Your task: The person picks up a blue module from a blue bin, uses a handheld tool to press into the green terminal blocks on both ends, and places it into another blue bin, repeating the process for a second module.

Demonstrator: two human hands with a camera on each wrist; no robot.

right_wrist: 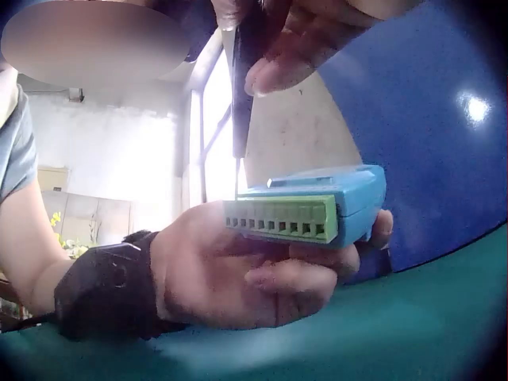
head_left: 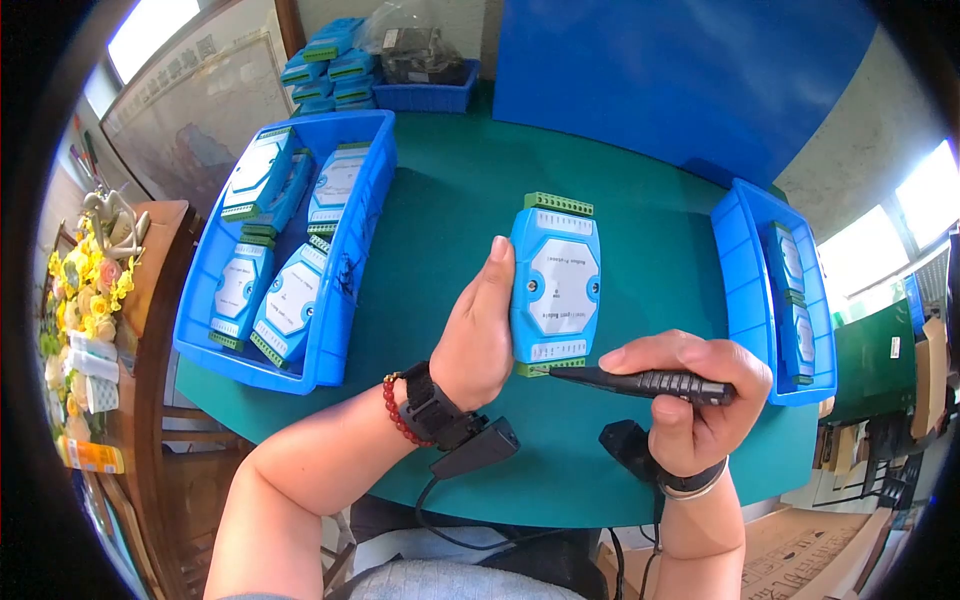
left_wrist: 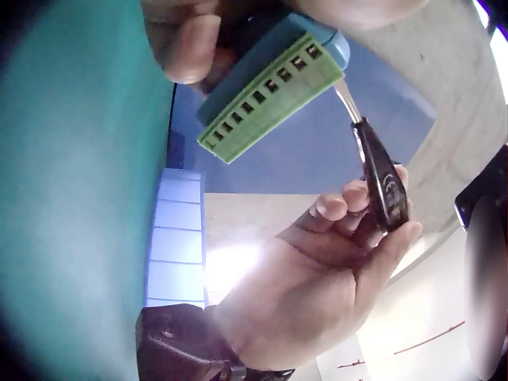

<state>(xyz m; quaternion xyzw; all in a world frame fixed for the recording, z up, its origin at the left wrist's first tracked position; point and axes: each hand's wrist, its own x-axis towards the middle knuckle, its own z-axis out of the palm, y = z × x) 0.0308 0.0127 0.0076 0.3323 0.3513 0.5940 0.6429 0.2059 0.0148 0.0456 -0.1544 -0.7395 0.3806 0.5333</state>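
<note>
A blue module (head_left: pixel 562 285) with a white label and green terminal blocks at both ends is held by my left hand (head_left: pixel 474 342), thumb along its left side and fingers underneath. My right hand (head_left: pixel 705 425) grips a black screwdriver (head_left: pixel 670 384) between thumb and fingers. Its tip is right at the left end of the near green terminal block (head_left: pixel 556 367). In the left wrist view, the screwdriver's metal shaft (left_wrist: pixel 347 99) meets the end of the block (left_wrist: pixel 270 99). From the right wrist, the block's row of square openings (right_wrist: pixel 278 225) faces the camera.
On the left of the green table (head_left: pixel 440 200) stands a blue bin (head_left: pixel 345 290) with several similar modules. Another blue bin (head_left: pixel 745 290) with modules is at the right. Stacked modules (head_left: pixel 335 65) and a smaller blue box (head_left: pixel 430 97) sit at the back. A blue panel (head_left: pixel 680 80) rises behind.
</note>
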